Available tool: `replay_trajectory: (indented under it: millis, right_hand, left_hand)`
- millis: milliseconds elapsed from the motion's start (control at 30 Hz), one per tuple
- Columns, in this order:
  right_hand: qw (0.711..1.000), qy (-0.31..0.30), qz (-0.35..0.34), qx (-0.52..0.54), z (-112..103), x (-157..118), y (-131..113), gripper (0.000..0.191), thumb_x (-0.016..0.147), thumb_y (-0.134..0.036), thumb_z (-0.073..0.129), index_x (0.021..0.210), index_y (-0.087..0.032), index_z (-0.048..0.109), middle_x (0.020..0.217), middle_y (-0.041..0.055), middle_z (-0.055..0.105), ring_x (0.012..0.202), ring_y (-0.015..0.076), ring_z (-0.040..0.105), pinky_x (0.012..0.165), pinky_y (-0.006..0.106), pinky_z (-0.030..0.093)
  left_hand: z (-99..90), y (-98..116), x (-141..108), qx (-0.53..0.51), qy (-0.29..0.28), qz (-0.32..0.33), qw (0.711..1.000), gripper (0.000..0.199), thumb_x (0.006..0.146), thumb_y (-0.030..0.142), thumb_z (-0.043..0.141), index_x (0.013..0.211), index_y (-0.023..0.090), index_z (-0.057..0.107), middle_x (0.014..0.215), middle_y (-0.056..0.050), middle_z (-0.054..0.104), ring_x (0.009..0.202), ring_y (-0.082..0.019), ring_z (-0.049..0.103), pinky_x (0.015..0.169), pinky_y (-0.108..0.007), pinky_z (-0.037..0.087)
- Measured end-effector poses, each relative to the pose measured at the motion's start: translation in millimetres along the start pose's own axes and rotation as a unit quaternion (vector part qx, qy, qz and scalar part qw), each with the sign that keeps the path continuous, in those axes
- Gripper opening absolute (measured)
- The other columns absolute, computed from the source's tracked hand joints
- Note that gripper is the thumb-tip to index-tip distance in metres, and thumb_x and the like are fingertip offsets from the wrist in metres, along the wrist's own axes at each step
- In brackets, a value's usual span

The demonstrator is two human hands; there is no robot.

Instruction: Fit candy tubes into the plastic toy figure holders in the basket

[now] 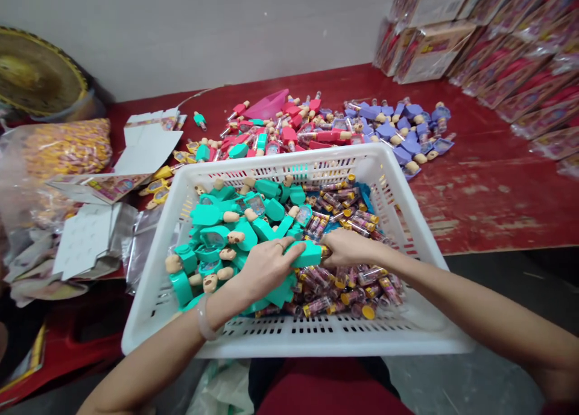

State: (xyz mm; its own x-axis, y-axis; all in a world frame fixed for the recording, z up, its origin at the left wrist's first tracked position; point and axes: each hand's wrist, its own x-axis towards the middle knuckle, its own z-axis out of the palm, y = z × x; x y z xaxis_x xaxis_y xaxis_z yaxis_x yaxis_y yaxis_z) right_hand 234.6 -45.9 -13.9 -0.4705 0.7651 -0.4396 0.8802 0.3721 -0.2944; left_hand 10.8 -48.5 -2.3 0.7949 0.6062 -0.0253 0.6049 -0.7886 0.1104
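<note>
Over the middle of a white plastic basket (289, 346), my left hand (268, 269) grips a teal plastic toy case (308, 254), its index finger laid along the top. My right hand (346, 248) is closed round a small clear tube with a yellow end (324, 251), which meets the right end of the case. Whether the tube sits inside the case cannot be told. More teal cases (210, 213) with beige animal-head pieces fill the basket's left side. Loose candy tubes (319, 305) with yellow caps lie heaped on its right side.
Behind the basket, pink-red toys (289, 134) and purple toys (409, 134) are piled on the red table (488, 204). Wrapped boxes (434, 47) are stacked at right. At left lie cardboard pieces (85, 237), a bag of yellow-pink items (67, 146) and a straw hat (38, 71).
</note>
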Motion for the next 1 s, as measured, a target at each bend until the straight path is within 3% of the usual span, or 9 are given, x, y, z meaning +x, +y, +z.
replay_trajectory:
  millis: [300,400,500,600,733,767,800,933,1000]
  right_hand:
    - [0.997,0.050,0.034,-0.040,10,0,-7,0.020,0.070,-0.024,0.052,0.075,-0.017,0.069,0.073,0.0117,0.070,0.068,0.0245,0.065,0.055,0.028,0.037]
    - [0.995,0.070,0.038,-0.059,12,-3,-9,0.022,0.071,-0.027,0.052,0.079,-0.015,0.069,0.077,0.0139,0.070,0.069,0.0267,0.065,0.057,0.030,0.038]
    - [0.993,0.088,0.008,-0.083,11,-6,-11,0.024,0.074,-0.026,0.051,0.085,-0.013,0.067,0.078,0.0141,0.070,0.071,0.0269,0.065,0.059,0.032,0.038]
    - [0.984,0.122,-0.049,-0.122,10,-11,-13,0.020,0.075,-0.022,0.050,0.081,-0.011,0.066,0.072,0.0139,0.068,0.067,0.0264,0.063,0.061,0.034,0.036]
    - [0.976,0.146,-0.071,-0.142,8,-19,-20,0.019,0.075,-0.015,0.046,0.075,-0.012,0.065,0.065,0.0140,0.066,0.065,0.0260,0.062,0.063,0.035,0.036]
    - [0.979,0.140,-0.061,-0.136,8,-20,-22,0.019,0.075,-0.015,0.046,0.076,-0.012,0.065,0.067,0.0145,0.066,0.067,0.0267,0.063,0.064,0.036,0.036]
    - [0.984,0.126,-0.042,-0.120,8,-20,-24,0.020,0.075,-0.016,0.047,0.078,-0.012,0.066,0.069,0.0154,0.067,0.069,0.0277,0.063,0.065,0.036,0.037]
    - [0.999,0.017,0.038,-0.010,12,-13,-25,0.025,0.071,-0.023,0.052,0.085,-0.011,0.068,0.079,0.0176,0.069,0.072,0.0286,0.064,0.062,0.033,0.040]
    - [0.998,-0.033,0.031,0.034,14,-7,-21,0.022,0.070,-0.027,0.054,0.080,-0.013,0.068,0.073,0.0115,0.069,0.062,0.0229,0.062,0.055,0.028,0.039]
  left_hand:
    - [11.2,11,-2,0.050,-0.096,-0.056,0.993,0.066,0.082,0.022,0.053,0.144,0.026,0.029,0.120,-0.011,0.059,0.078,-0.025,0.066,0.057,-0.033,0.051]
    - [6.4,15,-5,-0.036,-0.099,-0.063,0.992,0.067,0.083,0.023,0.054,0.145,0.021,0.029,0.125,-0.016,0.055,0.093,-0.030,0.062,0.068,-0.039,0.050]
    - [-1.1,16,-7,-0.218,-0.101,-0.095,0.966,0.044,0.087,0.032,0.053,0.129,0.019,0.050,0.113,-0.013,0.060,0.095,-0.025,0.060,0.074,-0.034,0.049]
    - [-6.1,12,-6,-0.431,-0.169,-0.125,0.877,0.036,0.089,0.051,0.047,0.094,0.017,0.060,0.081,-0.003,0.062,0.061,-0.012,0.055,0.056,-0.023,0.045]
    - [-7.5,4,-2,-0.669,-0.337,-0.149,0.645,0.048,0.089,0.060,0.039,0.094,0.015,0.054,0.081,-0.005,0.063,0.034,-0.003,0.025,0.033,-0.021,0.025]
    - [-8.0,2,-1,-0.671,-0.346,-0.143,0.640,0.049,0.089,0.060,0.036,0.096,0.015,0.054,0.085,-0.006,0.064,0.033,-0.003,0.024,0.033,-0.021,0.024]
    - [-8.8,1,0,-0.644,-0.334,-0.132,0.675,0.048,0.090,0.059,0.036,0.099,0.015,0.055,0.088,-0.007,0.064,0.035,-0.003,0.028,0.034,-0.021,0.026]
    - [-11.8,1,3,-0.269,-0.199,-0.031,0.942,0.041,0.087,0.037,0.054,0.124,0.022,0.051,0.102,-0.008,0.064,0.063,-0.015,0.059,0.052,-0.023,0.042]
    - [-10.5,2,2,-0.084,-0.169,0.015,0.982,0.055,0.085,0.023,0.055,0.138,0.026,0.040,0.113,-0.010,0.062,0.077,-0.022,0.064,0.057,-0.027,0.045]
